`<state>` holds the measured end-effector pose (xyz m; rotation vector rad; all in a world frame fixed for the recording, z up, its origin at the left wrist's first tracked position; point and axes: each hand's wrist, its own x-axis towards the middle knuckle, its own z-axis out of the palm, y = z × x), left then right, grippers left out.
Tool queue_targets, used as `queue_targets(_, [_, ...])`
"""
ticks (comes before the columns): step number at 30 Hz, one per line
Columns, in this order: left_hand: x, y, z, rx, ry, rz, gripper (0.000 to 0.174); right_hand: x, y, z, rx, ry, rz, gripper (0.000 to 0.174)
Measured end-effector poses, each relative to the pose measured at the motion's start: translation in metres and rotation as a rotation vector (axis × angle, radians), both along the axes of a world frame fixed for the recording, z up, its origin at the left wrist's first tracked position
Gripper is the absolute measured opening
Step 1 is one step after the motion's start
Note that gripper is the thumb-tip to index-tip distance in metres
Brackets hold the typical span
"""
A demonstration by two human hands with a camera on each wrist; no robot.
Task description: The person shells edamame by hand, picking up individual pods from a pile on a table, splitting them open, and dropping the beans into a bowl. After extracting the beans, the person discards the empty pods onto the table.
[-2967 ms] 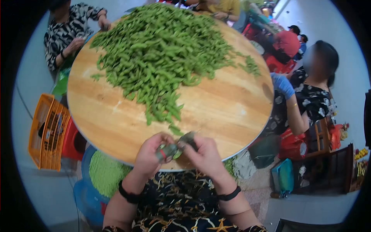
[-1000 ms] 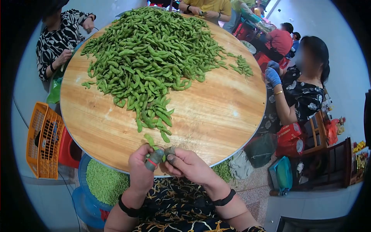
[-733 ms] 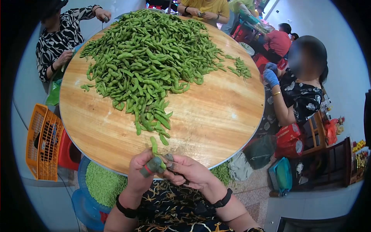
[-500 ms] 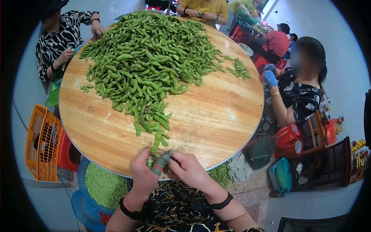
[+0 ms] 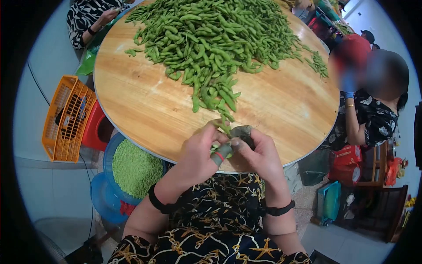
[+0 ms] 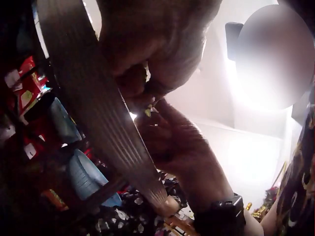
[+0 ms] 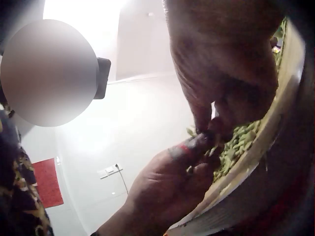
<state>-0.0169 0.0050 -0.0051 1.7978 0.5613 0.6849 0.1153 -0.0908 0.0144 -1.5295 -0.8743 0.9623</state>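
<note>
At the near edge of the round wooden table (image 5: 290,119), the two hands meet in front of the body. The left hand (image 5: 200,152), its thumb wrapped in grey with a red band, grips green pods (image 5: 226,128). Against the same pods, the right hand (image 5: 262,156) pinches with thumb and a grey-covered finger. A large heap of pods (image 5: 211,35) lies just beyond, its tip reaching close to the left fingers. In the left wrist view a bit of green (image 6: 148,112) shows between the hands. The right wrist view shows the red band (image 7: 183,147) on the left thumb.
Below the table at left stands a blue basin of shelled beans (image 5: 134,169), beside a red stool (image 5: 94,127) and an orange crate (image 5: 66,123). Someone in a dark floral top (image 5: 371,114) sits at right; another in a patterned top (image 5: 85,20) is at far left.
The head view has tilted down and shifted, so table and heap sit higher and further right. Both hands remain together at the table edge; small green pieces now show at the left fingers.
</note>
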Motion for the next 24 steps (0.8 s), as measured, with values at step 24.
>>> queue_targets(24, [0.004, 0.0, -0.012, -0.209, -0.255, 0.047, 0.024, -0.021, 0.017, -0.001, 0.072, 0.671, -0.131, 0.015])
